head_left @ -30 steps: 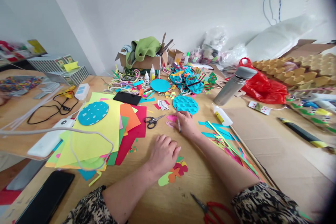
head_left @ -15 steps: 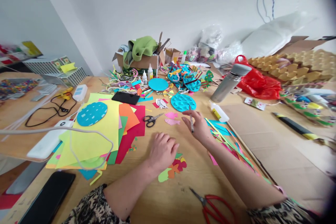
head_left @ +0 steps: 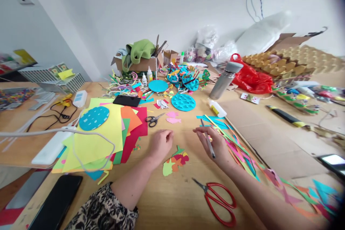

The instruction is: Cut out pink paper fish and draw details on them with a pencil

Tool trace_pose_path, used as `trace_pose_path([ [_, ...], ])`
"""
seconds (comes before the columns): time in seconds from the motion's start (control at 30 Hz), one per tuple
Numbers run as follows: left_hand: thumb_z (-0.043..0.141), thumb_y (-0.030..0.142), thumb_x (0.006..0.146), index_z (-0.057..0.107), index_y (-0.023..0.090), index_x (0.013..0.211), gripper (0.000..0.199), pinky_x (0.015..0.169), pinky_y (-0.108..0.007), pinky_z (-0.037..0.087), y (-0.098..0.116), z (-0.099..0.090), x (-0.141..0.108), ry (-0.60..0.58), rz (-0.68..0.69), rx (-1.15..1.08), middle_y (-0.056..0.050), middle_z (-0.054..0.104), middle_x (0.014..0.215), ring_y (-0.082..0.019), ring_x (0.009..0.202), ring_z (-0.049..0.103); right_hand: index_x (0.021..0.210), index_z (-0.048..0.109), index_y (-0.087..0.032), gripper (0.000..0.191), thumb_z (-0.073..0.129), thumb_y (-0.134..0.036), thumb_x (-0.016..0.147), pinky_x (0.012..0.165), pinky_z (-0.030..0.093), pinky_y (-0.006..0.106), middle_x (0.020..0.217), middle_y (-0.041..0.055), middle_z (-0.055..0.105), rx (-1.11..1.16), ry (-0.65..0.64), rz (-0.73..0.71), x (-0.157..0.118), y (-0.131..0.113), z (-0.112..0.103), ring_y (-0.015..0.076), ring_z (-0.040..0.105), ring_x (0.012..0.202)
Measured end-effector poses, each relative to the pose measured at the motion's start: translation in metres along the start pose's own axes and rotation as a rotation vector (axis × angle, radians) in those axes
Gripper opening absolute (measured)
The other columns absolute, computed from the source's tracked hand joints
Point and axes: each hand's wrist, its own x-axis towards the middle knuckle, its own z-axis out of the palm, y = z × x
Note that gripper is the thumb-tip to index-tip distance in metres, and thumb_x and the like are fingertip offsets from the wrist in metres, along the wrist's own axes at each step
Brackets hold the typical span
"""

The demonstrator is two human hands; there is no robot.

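Observation:
My left hand is closed in a loose fist on the table, and nothing shows in it. In my right hand a slim pen lies between the fingers, slanting down to the right. Below and between the hands is a small pile of cut paper shapes in green, orange and red. Two pink paper fish lie beyond my left hand. Black-handled scissors rest left of the fish. Close to me lie red-handled scissors, with their blades parted slightly.
Coloured paper sheets are stacked at left, with a blue spotted disc on top. A textured blue disc, a glue bottle and a steel flask stand or lie ahead. Paper strips and cardboard are at right.
My right hand has drawn back toward me and right with the pen, away from the textured blue disc. My left hand's fingers have curled in more. The view has turned slightly right.

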Motion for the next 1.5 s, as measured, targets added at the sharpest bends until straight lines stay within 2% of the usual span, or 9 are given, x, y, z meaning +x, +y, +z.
trace_pose_path([
  [0.23, 0.054, 0.018, 0.094, 0.071, 0.018, 0.108, 0.022, 0.072, -0.025, 0.052, 0.000, -0.001, 0.003, -0.081, -0.104, -0.032, -0.006, 0.076, 0.095, -0.016, 0.082, 0.070, 0.097, 0.064, -0.022, 0.016, 0.054, -0.035, 0.096, 0.070, 0.050, 0.036, 0.095, 0.0089, 0.074, 0.034, 0.141, 0.110, -0.015, -0.006, -0.002, 0.0233, 0.067, 0.084],
  [0.37, 0.059, 0.012, 0.087, 0.072, 0.018, 0.096, 0.016, 0.075, -0.026, 0.051, 0.001, -0.006, 0.006, -0.190, -0.102, 0.022, -0.005, 0.074, 0.093, -0.016, 0.082, 0.067, 0.095, 0.063, -0.023, 0.013, 0.052, -0.032, 0.096, 0.070, 0.050, 0.038, 0.090, 0.0085, 0.073, 0.006, 0.222, 0.096, -0.020, -0.004, 0.002, 0.0236, 0.066, 0.082],
  [0.43, 0.060, 0.011, 0.084, 0.072, 0.017, 0.087, 0.014, 0.075, -0.027, 0.049, 0.001, -0.013, 0.008, -0.277, -0.086, 0.055, -0.004, 0.073, 0.090, -0.017, 0.081, 0.066, 0.093, 0.063, -0.024, 0.010, 0.054, -0.028, 0.095, 0.078, 0.051, 0.041, 0.089, 0.0077, 0.073, 0.005, 0.231, -0.003, -0.021, 0.000, 0.003, 0.0232, 0.066, 0.083],
  [0.53, 0.067, 0.014, 0.077, 0.070, 0.018, 0.075, 0.005, 0.064, -0.025, 0.045, 0.004, -0.030, 0.009, -0.491, -0.051, 0.085, -0.001, 0.071, 0.075, -0.017, 0.069, 0.063, 0.094, 0.064, -0.025, 0.009, 0.054, -0.025, 0.094, 0.079, 0.052, 0.042, 0.091, 0.0070, 0.072, 0.011, 0.251, -0.024, -0.023, 0.005, 0.002, 0.0233, 0.066, 0.085],
  [0.67, 0.080, 0.020, 0.065, 0.067, 0.020, 0.067, 0.013, 0.057, -0.024, 0.037, 0.014, -0.052, 0.005, -0.734, 0.041, 0.131, 0.003, 0.065, 0.066, -0.016, 0.064, 0.060, 0.095, 0.064, -0.025, 0.010, 0.055, -0.023, 0.094, 0.077, 0.053, 0.041, 0.090, 0.0063, 0.071, -0.004, 0.252, -0.056, -0.025, 0.008, 0.001, 0.0227, 0.065, 0.083],
  [0.83, 0.085, 0.014, 0.058, 0.065, 0.021, 0.079, 0.030, 0.066, -0.023, 0.037, 0.022, -0.051, -0.003, -0.817, 0.164, 0.195, 0.003, 0.061, 0.082, -0.017, 0.082, 0.059, 0.097, 0.064, -0.026, 0.013, 0.054, -0.018, 0.092, 0.075, 0.052, 0.040, 0.090, 0.0062, 0.070, -0.004, 0.244, -0.108, -0.026, 0.011, 0.000, 0.0227, 0.065, 0.082],
  [1.13, 0.081, 0.012, 0.061, 0.063, 0.021, 0.079, 0.027, 0.070, -0.023, 0.039, 0.011, -0.044, -0.002, -0.880, 0.186, 0.218, 0.002, 0.060, 0.088, -0.018, 0.088, 0.059, 0.094, 0.065, -0.028, 0.011, 0.055, -0.023, 0.092, 0.077, 0.053, 0.042, 0.090, 0.0067, 0.070, -0.007, 0.218, -0.077, -0.025, 0.011, 0.000, 0.0245, 0.067, 0.081],
  [1.37, 0.081, 0.009, 0.058, 0.061, 0.020, 0.067, 0.025, 0.065, -0.023, 0.036, 0.009, -0.042, 0.000, -0.877, 0.139, 0.145, 0.003, 0.057, 0.076, -0.017, 0.080, 0.056, 0.096, 0.064, -0.028, 0.013, 0.054, -0.019, 0.092, 0.077, 0.053, 0.041, 0.092, 0.0061, 0.070, -0.020, 0.193, -0.102, -0.026, 0.013, 0.000, 0.0240, 0.067, 0.085],
  [1.5, 0.077, 0.004, 0.059, 0.059, 0.019, 0.059, 0.023, 0.058, -0.023, 0.033, 0.007, -0.043, 0.003, -0.931, 0.078, 0.038, 0.005, 0.056, 0.062, -0.014, 0.063, 0.053, 0.094, 0.065, -0.027, 0.011, 0.056, -0.021, 0.092, 0.077, 0.053, 0.042, 0.092, 0.0067, 0.070, -0.034, 0.185, -0.085, -0.027, 0.015, 0.001, 0.0253, 0.068, 0.086],
])
